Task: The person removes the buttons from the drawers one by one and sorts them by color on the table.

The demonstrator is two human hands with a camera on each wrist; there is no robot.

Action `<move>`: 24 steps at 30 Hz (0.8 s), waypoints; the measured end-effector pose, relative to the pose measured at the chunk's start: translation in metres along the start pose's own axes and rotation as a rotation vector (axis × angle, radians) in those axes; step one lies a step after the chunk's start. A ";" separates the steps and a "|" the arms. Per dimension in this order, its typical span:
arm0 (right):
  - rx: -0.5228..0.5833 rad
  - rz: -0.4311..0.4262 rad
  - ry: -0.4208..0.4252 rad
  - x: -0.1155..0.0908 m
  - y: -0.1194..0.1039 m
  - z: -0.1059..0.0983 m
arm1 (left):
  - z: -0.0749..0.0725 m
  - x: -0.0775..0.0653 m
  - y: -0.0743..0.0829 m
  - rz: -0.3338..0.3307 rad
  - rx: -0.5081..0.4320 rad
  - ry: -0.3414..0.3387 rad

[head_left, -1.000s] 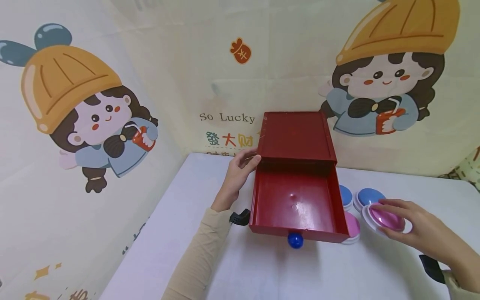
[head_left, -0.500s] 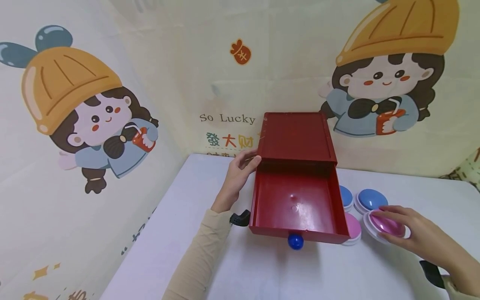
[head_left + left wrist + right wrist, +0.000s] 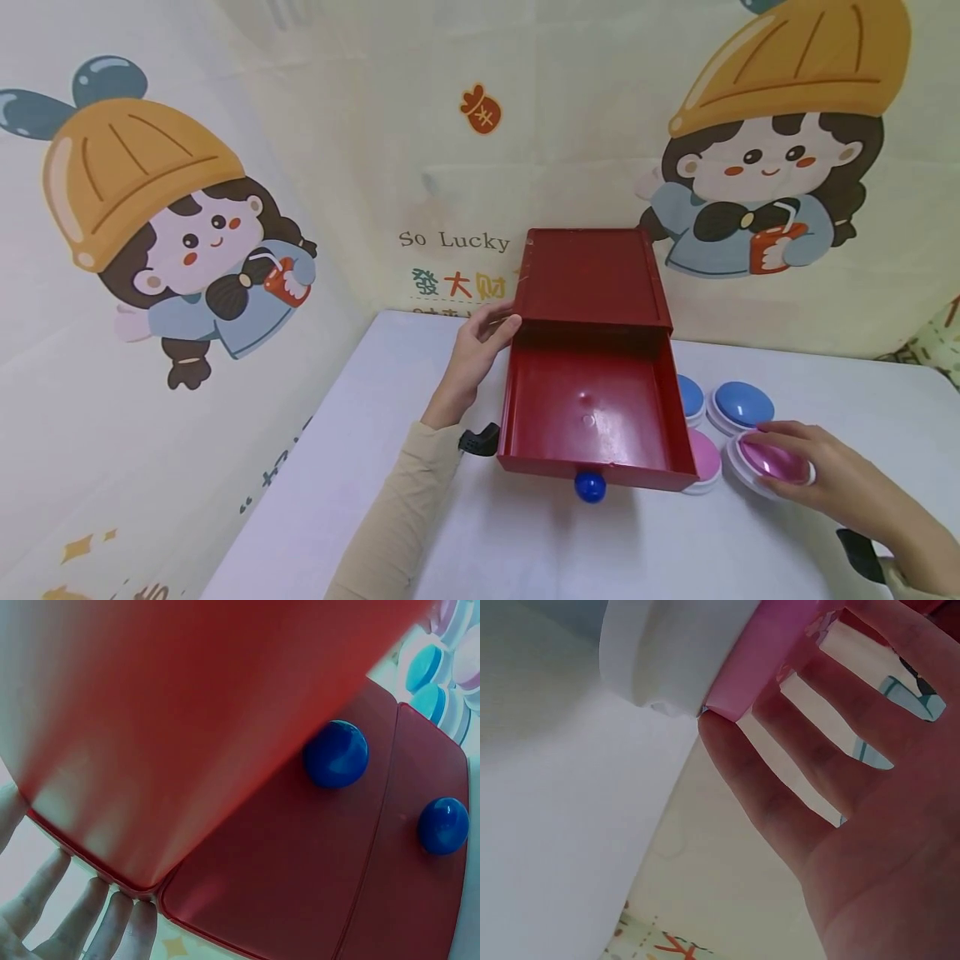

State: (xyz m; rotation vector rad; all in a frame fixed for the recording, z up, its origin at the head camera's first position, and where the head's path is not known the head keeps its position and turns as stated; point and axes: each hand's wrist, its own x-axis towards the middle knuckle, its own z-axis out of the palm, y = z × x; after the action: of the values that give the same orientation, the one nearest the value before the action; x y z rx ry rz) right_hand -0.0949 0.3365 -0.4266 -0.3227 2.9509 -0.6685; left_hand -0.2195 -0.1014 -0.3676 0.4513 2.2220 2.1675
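My right hand grips a pink dome-topped push button with a white base, thumb on the near side and fingers over the far side. In the right wrist view the fingertips lie along the pink top's edge. A blue push button lies just behind it. My left hand touches the left side of a red drawer cabinet, its fingers nearly straight against the edge in the left wrist view. The cabinet's top drawer is pulled out, with its inside bare and a blue knob in front.
Another blue button and a pink button stand right of the drawer, partly hidden by it. Lower drawers with blue knobs show in the left wrist view. A printed cloth wall bounds the white table behind.
The right hand has lowered the pink button a little towards the table, and it overlaps the blue button behind less. The left hand and cabinet keep their place; the head view has tilted slightly.
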 end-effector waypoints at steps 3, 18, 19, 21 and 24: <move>0.004 -0.007 0.002 0.000 0.002 0.002 | 0.000 0.000 0.000 -0.005 -0.003 0.000; -0.018 -0.020 0.015 0.001 0.003 0.012 | -0.001 0.001 -0.001 -0.009 -0.011 0.004; -0.018 -0.020 0.014 0.001 0.003 0.013 | -0.001 0.001 -0.001 -0.009 -0.012 0.004; -0.024 -0.023 0.017 0.001 0.003 0.014 | -0.001 0.001 -0.001 -0.009 -0.015 0.002; -0.026 -0.026 0.017 0.002 0.003 0.015 | -0.001 0.002 -0.002 -0.008 -0.019 -0.003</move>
State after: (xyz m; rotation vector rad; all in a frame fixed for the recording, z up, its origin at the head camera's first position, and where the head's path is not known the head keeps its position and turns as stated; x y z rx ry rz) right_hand -0.0951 0.3326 -0.4414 -0.3598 2.9788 -0.6391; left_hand -0.2218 -0.1017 -0.3693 0.4444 2.1963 2.1800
